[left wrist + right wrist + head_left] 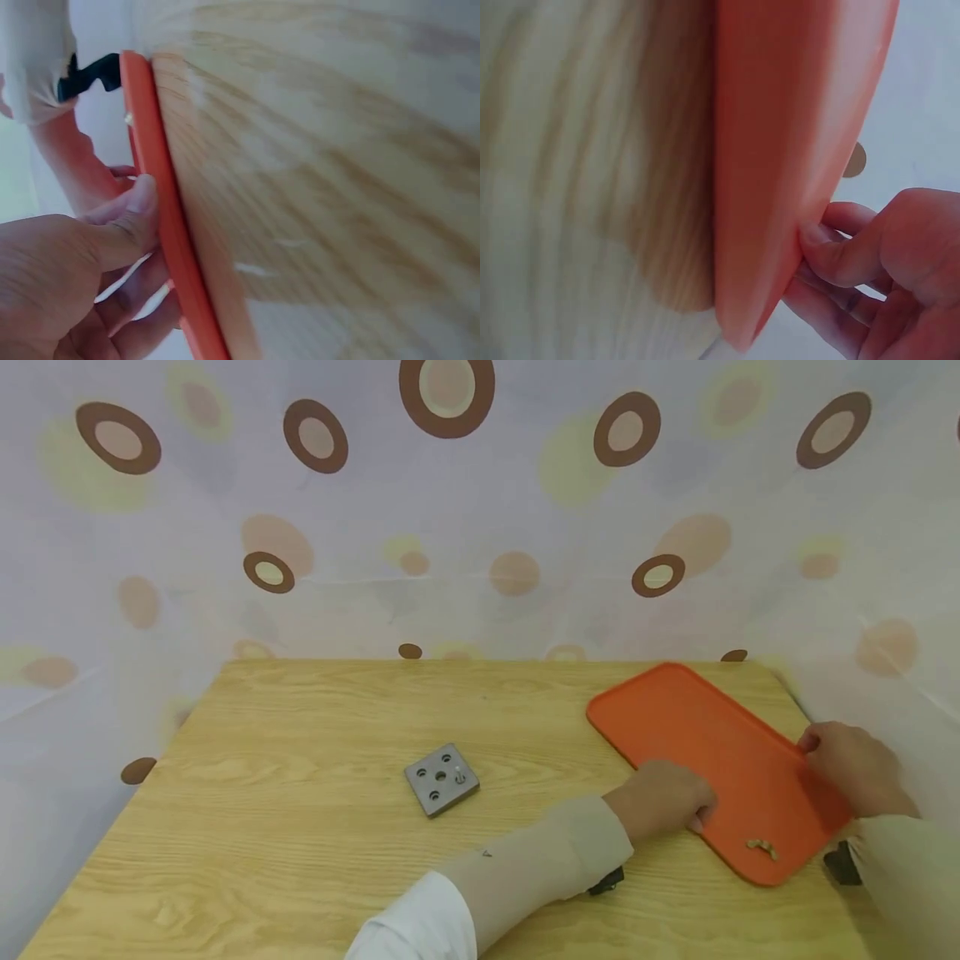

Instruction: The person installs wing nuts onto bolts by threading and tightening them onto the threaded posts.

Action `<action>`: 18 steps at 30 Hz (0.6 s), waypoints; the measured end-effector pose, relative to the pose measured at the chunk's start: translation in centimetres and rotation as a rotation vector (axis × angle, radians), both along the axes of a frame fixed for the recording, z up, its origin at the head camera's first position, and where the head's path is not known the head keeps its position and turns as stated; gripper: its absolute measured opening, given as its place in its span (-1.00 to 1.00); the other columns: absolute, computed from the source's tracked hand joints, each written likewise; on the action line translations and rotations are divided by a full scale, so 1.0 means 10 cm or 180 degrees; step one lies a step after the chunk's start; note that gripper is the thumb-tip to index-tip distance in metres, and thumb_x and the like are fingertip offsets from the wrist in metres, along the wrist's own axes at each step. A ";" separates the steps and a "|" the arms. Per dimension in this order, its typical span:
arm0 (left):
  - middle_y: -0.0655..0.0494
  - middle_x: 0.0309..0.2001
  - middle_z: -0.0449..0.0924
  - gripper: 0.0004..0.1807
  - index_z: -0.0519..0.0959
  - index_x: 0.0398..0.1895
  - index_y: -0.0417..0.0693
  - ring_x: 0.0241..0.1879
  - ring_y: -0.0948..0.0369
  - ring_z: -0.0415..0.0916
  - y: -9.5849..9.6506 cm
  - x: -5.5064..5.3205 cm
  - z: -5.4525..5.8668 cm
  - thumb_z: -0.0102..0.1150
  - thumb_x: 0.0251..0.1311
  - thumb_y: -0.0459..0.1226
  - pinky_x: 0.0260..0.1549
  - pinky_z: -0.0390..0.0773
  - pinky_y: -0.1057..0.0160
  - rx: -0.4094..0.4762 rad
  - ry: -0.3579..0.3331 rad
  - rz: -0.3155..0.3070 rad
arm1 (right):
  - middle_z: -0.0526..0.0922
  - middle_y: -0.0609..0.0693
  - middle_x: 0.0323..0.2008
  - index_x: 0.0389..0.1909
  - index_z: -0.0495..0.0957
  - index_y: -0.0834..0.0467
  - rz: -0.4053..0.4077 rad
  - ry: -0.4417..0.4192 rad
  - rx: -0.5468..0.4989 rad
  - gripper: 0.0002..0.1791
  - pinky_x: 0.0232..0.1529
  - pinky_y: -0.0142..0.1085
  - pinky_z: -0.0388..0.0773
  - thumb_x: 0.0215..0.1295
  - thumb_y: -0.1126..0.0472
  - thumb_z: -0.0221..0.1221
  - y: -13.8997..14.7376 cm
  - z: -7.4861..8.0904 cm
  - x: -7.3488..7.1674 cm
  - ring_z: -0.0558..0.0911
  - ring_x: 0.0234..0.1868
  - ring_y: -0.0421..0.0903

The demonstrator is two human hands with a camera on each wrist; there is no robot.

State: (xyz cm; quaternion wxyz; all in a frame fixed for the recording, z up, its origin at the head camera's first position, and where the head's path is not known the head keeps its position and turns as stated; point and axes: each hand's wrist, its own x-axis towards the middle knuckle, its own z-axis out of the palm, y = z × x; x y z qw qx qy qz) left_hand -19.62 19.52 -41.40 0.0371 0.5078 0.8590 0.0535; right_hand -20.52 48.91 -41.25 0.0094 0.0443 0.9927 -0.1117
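An orange tray [720, 760] lies at an angle on the right of the table. My left hand [663, 802] grips its near left edge; in the left wrist view the thumb is against the outside of the rim [161, 195]. Across from it, my right hand [858, 764] pinches the far right rim, with thumb and fingers on the edge [806, 217] in the right wrist view. Several small brownish-gold pieces [762, 847] sit clustered in the tray's near corner; their kind is too small to tell.
A square grey metal plate [431, 802] with several holes rests mid-table, a small light pin-like piece [460, 775] standing on it. The wooden table [262, 827] meets a patterned curtain [450, 527] at the back and sides.
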 end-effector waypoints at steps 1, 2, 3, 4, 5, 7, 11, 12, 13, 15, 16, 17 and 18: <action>0.46 -0.53 0.38 -0.85 0.47 -0.52 0.29 -0.52 0.47 0.22 0.01 0.02 0.01 0.20 0.06 0.02 -0.48 0.26 0.52 -0.0051 -0.0004 0.0027 | 0.57 0.20 -0.47 -0.41 0.57 0.17 0.0006 0.0020 0.0002 -0.85 -0.63 -0.18 0.32 0.11 0.30 0.02 -0.02 -0.01 0.00 0.49 -0.51 0.07; 0.47 -0.53 0.38 -0.85 0.47 -0.52 0.30 -0.51 0.48 0.22 0.02 0.03 0.02 0.21 0.07 0.01 -0.47 0.26 0.51 -0.0093 -0.0019 0.0066 | 0.57 0.18 -0.48 -0.42 0.58 0.17 0.0019 0.0069 0.0008 -0.84 -0.62 -0.17 0.33 0.11 0.31 0.01 -0.04 -0.01 -0.01 0.49 -0.52 0.06; 0.48 -0.53 0.38 -0.85 0.47 -0.53 0.30 -0.51 0.48 0.23 0.01 0.05 0.03 0.21 0.07 0.00 -0.46 0.27 0.51 -0.0129 -0.0033 0.0110 | 0.57 0.17 -0.49 -0.42 0.58 0.17 0.0022 0.0112 0.0012 -0.83 -0.63 -0.17 0.33 0.12 0.31 0.00 -0.07 -0.02 -0.02 0.48 -0.53 0.05; 0.48 -0.53 0.38 -0.85 0.48 -0.52 0.30 -0.50 0.48 0.25 0.02 0.06 0.04 0.22 0.07 0.00 -0.45 0.28 0.51 -0.0143 -0.0063 0.0157 | 0.57 0.16 -0.49 -0.43 0.59 0.16 0.0017 0.0155 0.0025 -0.82 -0.62 -0.16 0.34 0.12 0.32 -0.01 -0.10 -0.03 -0.03 0.48 -0.53 0.05; 0.49 -0.52 0.39 -0.85 0.48 -0.52 0.30 -0.48 0.49 0.27 0.02 0.07 0.05 0.23 0.07 0.00 -0.44 0.29 0.51 -0.0150 -0.0098 0.0199 | 0.57 0.17 -0.49 -0.44 0.58 0.16 0.0017 0.0186 0.0029 -0.82 -0.62 -0.14 0.34 0.11 0.33 -0.01 -0.12 -0.02 -0.05 0.48 -0.53 0.06; 0.50 -0.52 0.38 -0.84 0.49 -0.54 0.30 -0.47 0.50 0.29 0.02 0.09 0.07 0.26 0.05 0.00 -0.42 0.30 0.50 -0.0168 -0.0144 0.0286 | 0.57 0.18 -0.50 -0.45 0.59 0.17 0.0015 0.0254 0.0049 -0.82 -0.62 -0.11 0.36 0.10 0.34 -0.01 -0.17 -0.02 -0.08 0.48 -0.54 0.08; 0.52 -0.51 0.39 -0.83 0.50 -0.55 0.30 -0.45 0.53 0.30 0.00 0.11 0.06 0.30 0.00 0.00 -0.42 0.30 0.52 -0.0081 -0.0177 0.0359 | 0.56 0.18 -0.50 -0.46 0.57 0.18 0.0062 0.0252 0.0054 -0.82 -0.60 -0.07 0.37 0.10 0.37 -0.01 -0.22 0.01 -0.11 0.48 -0.53 0.10; 0.53 -0.51 0.39 -0.84 0.51 -0.55 0.30 -0.45 0.53 0.30 -0.01 0.11 0.05 0.31 -0.01 0.00 -0.43 0.30 0.52 -0.0061 -0.0193 0.0382 | 0.56 0.17 -0.50 -0.47 0.57 0.18 0.0096 0.0233 0.0058 -0.82 -0.59 -0.06 0.38 0.11 0.37 -0.01 -0.23 0.02 -0.12 0.48 -0.53 0.09; 0.53 -0.50 0.40 -0.85 0.51 -0.54 0.31 -0.44 0.54 0.31 -0.01 0.12 0.04 0.31 -0.01 0.00 -0.42 0.30 0.52 -0.0046 -0.0206 0.0404 | 0.56 0.17 -0.50 -0.47 0.56 0.18 0.0136 0.0204 0.0058 -0.83 -0.57 -0.05 0.39 0.13 0.37 -0.01 -0.24 0.04 -0.13 0.48 -0.52 0.09; 0.54 -0.49 0.40 -0.86 0.52 -0.54 0.31 -0.43 0.55 0.31 -0.02 0.14 0.03 0.30 0.01 -0.01 -0.42 0.30 0.52 -0.0030 -0.0231 0.0450 | 0.56 0.15 -0.49 -0.48 0.55 0.19 0.0235 0.0137 0.0057 -0.84 -0.53 -0.04 0.40 0.15 0.37 0.00 -0.26 0.07 -0.15 0.49 -0.51 0.08; 0.54 -0.49 0.40 -0.86 0.52 -0.54 0.32 -0.43 0.55 0.31 -0.02 0.15 0.03 0.31 0.01 -0.01 -0.42 0.31 0.52 -0.0028 -0.0223 0.0464 | 0.56 0.15 -0.49 -0.49 0.55 0.19 0.0280 0.0099 0.0059 -0.84 -0.51 -0.03 0.40 0.15 0.38 0.00 -0.27 0.09 -0.17 0.49 -0.50 0.08; 0.54 -0.49 0.40 -0.86 0.53 -0.54 0.32 -0.43 0.55 0.31 -0.03 0.16 0.03 0.31 0.00 -0.01 -0.42 0.31 0.52 -0.0023 -0.0230 0.0489 | 0.56 0.14 -0.48 -0.49 0.54 0.19 0.0328 0.0069 0.0073 -0.83 -0.49 -0.02 0.40 0.16 0.38 -0.01 -0.28 0.10 -0.19 0.49 -0.49 0.08; 0.55 -0.50 0.40 -0.86 0.53 -0.55 0.33 -0.44 0.54 0.32 -0.03 0.17 0.03 0.32 -0.01 -0.01 -0.42 0.32 0.51 -0.0034 -0.0231 0.0508 | 0.56 0.13 -0.48 -0.50 0.54 0.18 0.0372 0.0039 0.0088 -0.82 -0.47 -0.02 0.40 0.16 0.39 -0.02 -0.30 0.12 -0.21 0.48 -0.48 0.08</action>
